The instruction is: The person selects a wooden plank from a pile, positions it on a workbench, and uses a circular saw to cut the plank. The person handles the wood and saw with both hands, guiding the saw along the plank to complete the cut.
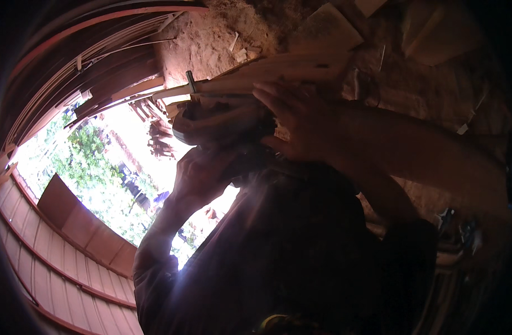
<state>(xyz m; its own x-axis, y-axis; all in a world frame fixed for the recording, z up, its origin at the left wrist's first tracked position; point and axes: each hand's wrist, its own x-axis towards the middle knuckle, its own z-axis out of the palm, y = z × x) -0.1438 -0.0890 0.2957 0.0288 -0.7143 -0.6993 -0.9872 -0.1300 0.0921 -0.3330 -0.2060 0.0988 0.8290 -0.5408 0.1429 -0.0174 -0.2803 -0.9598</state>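
My left hand (203, 174) is closed around the near side of a dark, rounded tool (208, 125), blurred and too dim to name more exactly. Beyond it lies a long wooden board (278, 70), with an upright metal piece (190, 82) by its left end. My right forearm (385, 198) comes out of a dark sleeve and passes under another bare forearm (440, 148) from the right edge. A hand (300, 120) with fingers apart is at the tool's right side; it appears to continue from that other forearm. My own right hand cannot be made out.
Sawdust (205, 39) and wood scraps cover the ground at the top. Flat boards (328, 28) lie farther off. Long timbers (99, 56) run along the upper left. A corrugated metal wall (66, 251) stands lower left, beside a bright opening with greenery (88, 156).
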